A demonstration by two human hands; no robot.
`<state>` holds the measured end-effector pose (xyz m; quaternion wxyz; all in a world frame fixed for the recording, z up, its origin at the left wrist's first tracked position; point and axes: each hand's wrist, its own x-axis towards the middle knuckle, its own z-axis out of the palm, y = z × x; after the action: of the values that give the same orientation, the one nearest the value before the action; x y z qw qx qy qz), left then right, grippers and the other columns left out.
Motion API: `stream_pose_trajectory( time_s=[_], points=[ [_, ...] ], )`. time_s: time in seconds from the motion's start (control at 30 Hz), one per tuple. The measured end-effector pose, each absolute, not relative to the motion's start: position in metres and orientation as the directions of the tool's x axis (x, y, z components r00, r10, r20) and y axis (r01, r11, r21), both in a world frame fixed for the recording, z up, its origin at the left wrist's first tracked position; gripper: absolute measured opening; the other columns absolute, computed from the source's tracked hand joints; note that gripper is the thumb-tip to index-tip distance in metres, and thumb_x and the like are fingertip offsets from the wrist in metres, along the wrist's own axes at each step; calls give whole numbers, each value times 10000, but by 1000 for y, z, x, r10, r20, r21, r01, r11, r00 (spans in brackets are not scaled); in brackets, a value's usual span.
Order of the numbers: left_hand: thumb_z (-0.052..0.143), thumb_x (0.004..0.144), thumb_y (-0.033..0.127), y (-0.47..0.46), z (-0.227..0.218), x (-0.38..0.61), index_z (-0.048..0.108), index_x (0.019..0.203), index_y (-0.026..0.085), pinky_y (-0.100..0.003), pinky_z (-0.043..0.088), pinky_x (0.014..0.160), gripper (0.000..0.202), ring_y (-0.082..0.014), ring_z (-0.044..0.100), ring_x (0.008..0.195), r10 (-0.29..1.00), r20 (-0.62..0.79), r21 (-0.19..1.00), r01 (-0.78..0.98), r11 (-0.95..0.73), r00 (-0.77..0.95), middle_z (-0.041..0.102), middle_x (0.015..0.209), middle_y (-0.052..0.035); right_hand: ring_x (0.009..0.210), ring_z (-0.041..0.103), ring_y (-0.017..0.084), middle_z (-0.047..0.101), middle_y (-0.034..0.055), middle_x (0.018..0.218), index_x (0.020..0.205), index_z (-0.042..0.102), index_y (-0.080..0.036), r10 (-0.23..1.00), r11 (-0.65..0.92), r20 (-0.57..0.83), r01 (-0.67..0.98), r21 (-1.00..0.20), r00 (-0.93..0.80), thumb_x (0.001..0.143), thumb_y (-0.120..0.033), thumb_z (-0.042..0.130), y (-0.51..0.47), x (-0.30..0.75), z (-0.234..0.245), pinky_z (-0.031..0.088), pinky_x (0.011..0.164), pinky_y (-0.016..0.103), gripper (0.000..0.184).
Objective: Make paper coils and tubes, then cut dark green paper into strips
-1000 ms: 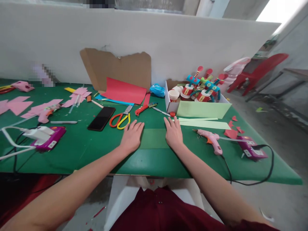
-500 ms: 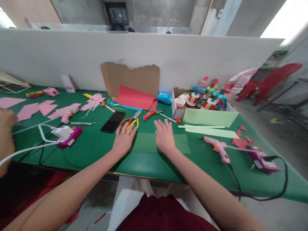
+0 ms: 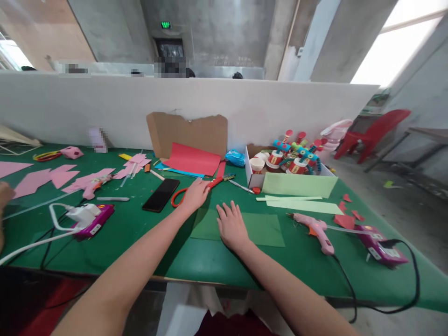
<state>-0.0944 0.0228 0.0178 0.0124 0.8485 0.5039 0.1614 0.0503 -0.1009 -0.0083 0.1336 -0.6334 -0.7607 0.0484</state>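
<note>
A dark green paper sheet lies flat near the table's front edge. My right hand rests on its left-centre part, palm down with fingers spread. My left hand is stretched over the pliers, whose orange handle loop shows beside it; the rest of them is mostly covered. Its fingertips meet the near end of a red-handled tool with a striped far end. Whether they grip it is not clear. A black phone lies left of this hand.
At the back right, a box holds cup figures. A pink glue gun and purple power strip lie right, with a hanging cord. Red paper leans on cardboard. Another person's hand is at far left.
My left hand has moved forward and right, from beside the pliers' handles to the red-handled tool. My right hand stays on the green paper. The view has tilted up.
</note>
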Motion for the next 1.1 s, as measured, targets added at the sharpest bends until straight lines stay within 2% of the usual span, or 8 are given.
stream_pose_trajectory(
  time_s=[0.07,0.13,0.27,0.43,0.63,0.87,0.97,1.1],
  points=[
    [409,941,316,39,20,-73,601,1180,144,-364,443,934,352,-264,579,1091,904,187,155,897,-413,384,664,1134,-143,1439,252,336,444,137,1481,1434,445,-149,979,185,132,956,-229,-158,973,-296,370,-104,55,-7,235,1155,526,489],
    [465,919,350,48,20,-57,597,1167,125,-382,435,924,360,-294,575,1091,941,134,107,939,-327,312,658,1123,-171,1437,262,331,441,130,1484,1428,455,-151,979,191,119,957,-219,-168,974,-309,373,-107,58,-6,245,1155,518,487],
    [474,892,219,53,22,-46,603,1143,114,-363,422,924,301,-292,560,1124,942,104,69,943,-326,318,618,1142,-186,1428,287,324,450,129,1477,1415,473,-142,980,185,115,957,-222,-162,972,-316,382,-109,60,-6,271,1152,499,484],
    [392,867,95,44,32,-79,546,1204,110,-340,459,818,371,-260,586,1029,931,193,65,942,-328,311,563,1156,-182,1412,329,309,477,133,1455,1395,502,-164,977,191,141,953,-235,-161,967,-317,396,-108,62,-6,296,1139,499,467],
    [385,918,254,5,25,-181,561,1185,182,-356,461,834,327,-250,563,1012,896,260,121,908,-400,360,605,1140,-111,1412,326,315,460,131,1470,1400,493,-162,980,186,123,951,-247,-159,979,-399,358,-108,61,-2,275,1142,500,502],
    [381,926,336,-51,13,-243,599,1172,202,-362,460,844,356,-233,566,950,872,269,192,864,-465,410,647,1097,-93,1437,253,351,386,145,1516,1444,431,-151,979,200,89,946,-254,-183,879,-677,398,-110,61,1,211,1162,508,772],
    [383,926,319,-61,13,-237,598,1181,208,-368,454,852,352,-233,555,951,873,257,179,868,-464,414,641,1094,-94,1437,252,355,378,151,1520,1447,428,-155,977,208,90,946,-249,-191,841,-714,430,-109,61,1,203,1162,516,824],
    [388,930,277,-64,14,-225,595,1188,223,-372,443,840,335,-241,542,958,878,230,102,887,-450,419,637,1088,-98,1437,254,350,383,154,1516,1447,427,-160,978,204,84,948,-244,-189,833,-716,442,-109,61,1,204,1160,517,828]
  ],
)
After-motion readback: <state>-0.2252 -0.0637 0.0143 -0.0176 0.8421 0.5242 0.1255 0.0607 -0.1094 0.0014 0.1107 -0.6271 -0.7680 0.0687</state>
